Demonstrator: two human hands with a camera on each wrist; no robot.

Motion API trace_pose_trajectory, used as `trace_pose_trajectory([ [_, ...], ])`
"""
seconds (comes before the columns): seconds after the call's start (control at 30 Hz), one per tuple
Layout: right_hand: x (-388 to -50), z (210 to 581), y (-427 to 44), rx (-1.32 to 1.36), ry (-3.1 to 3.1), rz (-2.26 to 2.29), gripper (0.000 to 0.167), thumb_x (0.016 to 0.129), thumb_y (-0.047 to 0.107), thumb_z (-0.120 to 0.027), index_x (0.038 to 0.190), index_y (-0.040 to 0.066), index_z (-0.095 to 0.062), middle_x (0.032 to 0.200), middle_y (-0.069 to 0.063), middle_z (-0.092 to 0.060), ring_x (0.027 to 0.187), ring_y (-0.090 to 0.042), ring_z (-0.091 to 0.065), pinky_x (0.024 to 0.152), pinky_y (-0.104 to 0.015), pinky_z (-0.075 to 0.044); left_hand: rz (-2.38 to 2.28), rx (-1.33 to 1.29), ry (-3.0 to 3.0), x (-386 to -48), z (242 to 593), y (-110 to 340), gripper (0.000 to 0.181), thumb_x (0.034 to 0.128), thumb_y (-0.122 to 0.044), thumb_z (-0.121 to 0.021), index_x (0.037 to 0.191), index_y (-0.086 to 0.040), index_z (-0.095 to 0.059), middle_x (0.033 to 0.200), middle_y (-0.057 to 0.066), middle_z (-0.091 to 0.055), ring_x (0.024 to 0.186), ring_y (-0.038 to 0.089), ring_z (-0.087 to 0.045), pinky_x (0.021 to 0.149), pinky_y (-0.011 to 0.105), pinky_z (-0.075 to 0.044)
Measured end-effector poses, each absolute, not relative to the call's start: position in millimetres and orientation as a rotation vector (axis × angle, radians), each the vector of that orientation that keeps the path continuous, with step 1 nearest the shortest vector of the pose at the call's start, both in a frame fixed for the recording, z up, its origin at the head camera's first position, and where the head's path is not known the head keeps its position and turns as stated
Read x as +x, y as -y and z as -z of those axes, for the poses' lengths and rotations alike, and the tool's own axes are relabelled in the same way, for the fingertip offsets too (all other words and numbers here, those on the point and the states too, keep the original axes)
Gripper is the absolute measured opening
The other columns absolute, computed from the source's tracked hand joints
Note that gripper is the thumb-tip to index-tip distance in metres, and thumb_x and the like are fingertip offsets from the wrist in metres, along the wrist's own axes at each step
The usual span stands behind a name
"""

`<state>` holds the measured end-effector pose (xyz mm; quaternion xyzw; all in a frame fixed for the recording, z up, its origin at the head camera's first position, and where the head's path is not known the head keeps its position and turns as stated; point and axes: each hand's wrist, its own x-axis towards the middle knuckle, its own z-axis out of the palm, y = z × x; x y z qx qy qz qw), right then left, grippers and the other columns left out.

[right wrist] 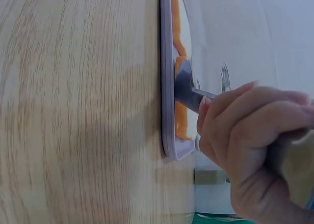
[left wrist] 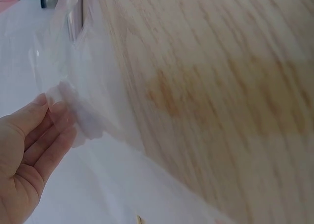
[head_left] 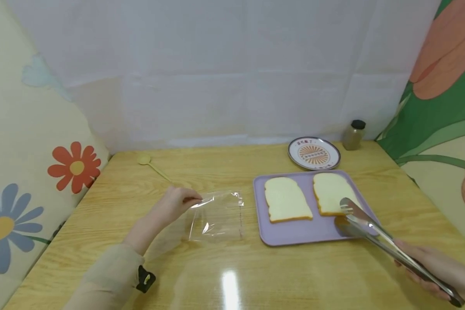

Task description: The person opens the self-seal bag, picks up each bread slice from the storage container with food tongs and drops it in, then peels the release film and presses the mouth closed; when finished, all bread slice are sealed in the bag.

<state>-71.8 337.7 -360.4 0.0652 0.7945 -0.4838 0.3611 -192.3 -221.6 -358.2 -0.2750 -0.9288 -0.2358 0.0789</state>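
- left hand pinches clear bag by its edge, beside purple tray
- right hand grips metal tongs, tips apart at right bread slice

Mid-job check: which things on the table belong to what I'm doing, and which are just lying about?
Likely in use:
- clear plastic bag, pinched by the left hand
- metal tongs, gripped by the right hand
- two bread slices on the purple tray

Apparently just lying about:
- yellow spoon
- round plate
- black-lidded jar
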Motion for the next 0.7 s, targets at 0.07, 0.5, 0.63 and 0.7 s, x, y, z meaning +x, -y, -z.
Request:
trace_pose_trajectory([
  [0.07,-73,360,-335,0.166,-2.069,1.245,0.061,0.099,0.056,-0.026,0.1,0.002,-0.053,0.062,0.002,-0.056,0.039,-0.001,-0.047,0.037,-0.016,-0.042,0.707,-0.833,2.772,-192,358,222,0.007,0.0825,0.0,-0.068,0.087,-0.002,-0.074,0.081,0.01,-0.073,0.071,0.02,-0.069,0.062,0.025,-0.058],
  [0.5,-72,372,-324,0.034,-2.103,1.34,0.062,0.103,0.048,-0.019,0.103,-0.006,-0.049,0.061,0.004,-0.055,0.04,-0.001,-0.048,0.036,-0.017,-0.044,0.699,-0.851,2.761,-193,359,224,0.008,0.0828,-0.001,-0.068,0.088,-0.002,-0.074,0.082,0.01,-0.073,0.073,0.021,-0.07,0.063,0.026,-0.058],
  [0.63,-71,374,-324,0.037,-2.129,1.338,0.065,0.103,0.047,-0.017,0.106,-0.01,-0.047,0.061,0.005,-0.054,0.041,-0.002,-0.048,0.037,-0.017,-0.045,0.703,-0.847,2.771,-193,360,224,0.009,0.0831,0.0,-0.068,0.089,-0.002,-0.074,0.083,0.01,-0.073,0.074,0.021,-0.07,0.063,0.026,-0.058],
  [0.7,-70,375,-323,0.072,-2.143,1.334,0.067,0.102,0.049,-0.017,0.108,-0.011,-0.047,0.061,0.004,-0.054,0.041,-0.002,-0.047,0.037,-0.017,-0.044,0.705,-0.839,2.785,-193,360,224,0.009,0.0836,-0.001,-0.067,0.09,-0.001,-0.073,0.084,0.01,-0.073,0.074,0.021,-0.07,0.064,0.026,-0.058],
])
